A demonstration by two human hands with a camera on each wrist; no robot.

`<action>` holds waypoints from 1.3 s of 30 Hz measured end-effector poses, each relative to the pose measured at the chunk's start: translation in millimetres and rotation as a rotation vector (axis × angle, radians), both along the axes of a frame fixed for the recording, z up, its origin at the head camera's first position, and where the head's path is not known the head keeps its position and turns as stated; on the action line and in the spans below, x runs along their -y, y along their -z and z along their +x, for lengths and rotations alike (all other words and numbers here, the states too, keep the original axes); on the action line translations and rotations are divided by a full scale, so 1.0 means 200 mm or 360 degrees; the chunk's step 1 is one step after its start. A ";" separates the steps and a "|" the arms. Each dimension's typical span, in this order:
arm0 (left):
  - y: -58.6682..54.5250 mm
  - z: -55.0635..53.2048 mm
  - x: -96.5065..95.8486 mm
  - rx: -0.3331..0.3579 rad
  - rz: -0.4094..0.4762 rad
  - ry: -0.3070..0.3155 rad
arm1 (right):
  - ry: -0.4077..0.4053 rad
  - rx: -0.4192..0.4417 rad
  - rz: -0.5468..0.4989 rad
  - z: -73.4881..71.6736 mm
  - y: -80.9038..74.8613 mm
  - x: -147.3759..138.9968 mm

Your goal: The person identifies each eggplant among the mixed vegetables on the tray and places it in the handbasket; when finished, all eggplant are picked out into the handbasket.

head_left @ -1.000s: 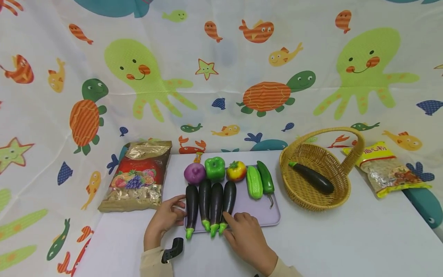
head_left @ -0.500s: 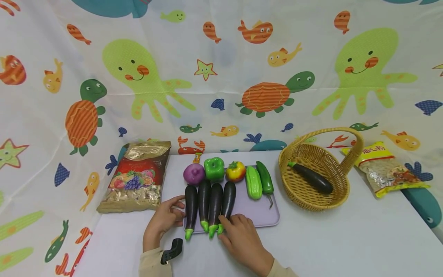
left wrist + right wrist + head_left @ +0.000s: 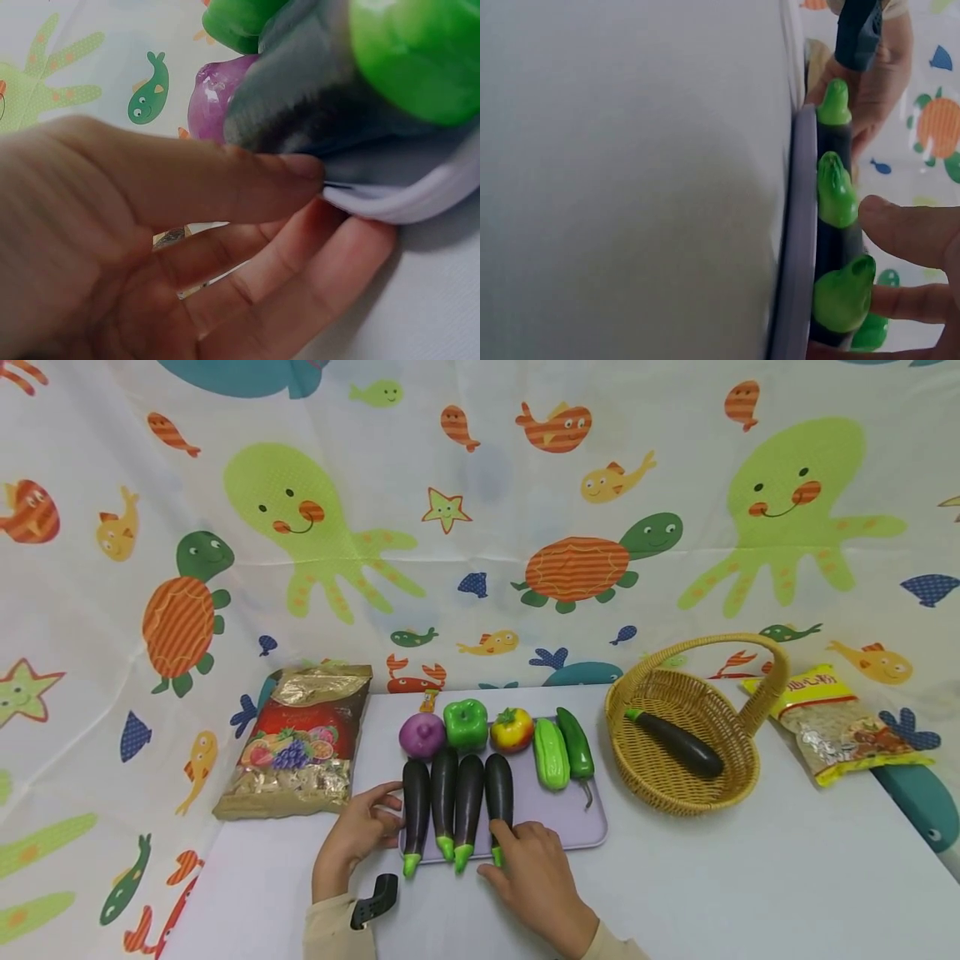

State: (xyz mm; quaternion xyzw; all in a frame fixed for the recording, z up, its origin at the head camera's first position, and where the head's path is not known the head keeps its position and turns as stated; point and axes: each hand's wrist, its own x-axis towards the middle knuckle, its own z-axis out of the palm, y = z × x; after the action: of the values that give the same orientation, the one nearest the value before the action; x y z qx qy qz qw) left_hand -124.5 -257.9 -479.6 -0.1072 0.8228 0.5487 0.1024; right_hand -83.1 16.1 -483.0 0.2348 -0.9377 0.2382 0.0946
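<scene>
Several eggplants (image 3: 468,797) lie side by side on a pale purple tray (image 3: 558,827), their green stem ends overhanging its near edge. At the tray's left edge my left hand (image 3: 356,835) pinches the rim, the thumb (image 3: 277,180) on top and fingers underneath. My right hand (image 3: 540,877) is at the rightmost eggplant (image 3: 498,789), its index finger touching near the green cap (image 3: 844,296) and its thumb (image 3: 885,217) apart from it. Behind the row are a purple onion (image 3: 422,737), a green bell pepper (image 3: 466,724) and a red-yellow tomato (image 3: 512,731).
A cucumber (image 3: 552,756) and a green chili pepper (image 3: 575,743) lie on the tray's right. Further right, a wicker basket (image 3: 652,793) holds one eggplant (image 3: 678,743), with a yellow-topped bag (image 3: 840,727) beside it. A red-gold candy bag (image 3: 300,743) stands at the left.
The rightmost eggplant's stem end has shifted right, away from its neighbour, along with my right index finger. My left hand has stayed on the tray's rim.
</scene>
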 end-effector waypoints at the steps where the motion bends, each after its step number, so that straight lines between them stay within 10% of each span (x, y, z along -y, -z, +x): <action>1: 0.00 0.00 0.00 0.0001 -0.0006 -0.0001 | 0.0021 -0.0009 0.0002 0.00 0.00 0.00; 14: 0.01 0.00 0.00 -0.0005 -0.0001 -0.0016 | 0.0228 -0.0074 -0.0123 -0.03 0.03 -0.06; 32: 0.01 -0.01 0.00 -0.0007 0.0002 -0.0002 | 0.0249 0.0458 -0.0654 -0.06 0.02 -0.32; 39: 0.01 0.00 0.00 -0.0005 -0.0030 -0.0008 | 0.0263 0.0464 -0.0733 -0.07 0.03 -0.36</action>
State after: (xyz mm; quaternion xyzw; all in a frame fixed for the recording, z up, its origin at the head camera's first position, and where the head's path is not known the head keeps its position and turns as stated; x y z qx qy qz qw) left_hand -124.4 -257.2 -481.1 -0.1094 0.8278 0.5413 0.0987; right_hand -96.1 88.3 -488.1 0.0932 -0.8785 0.4676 0.0288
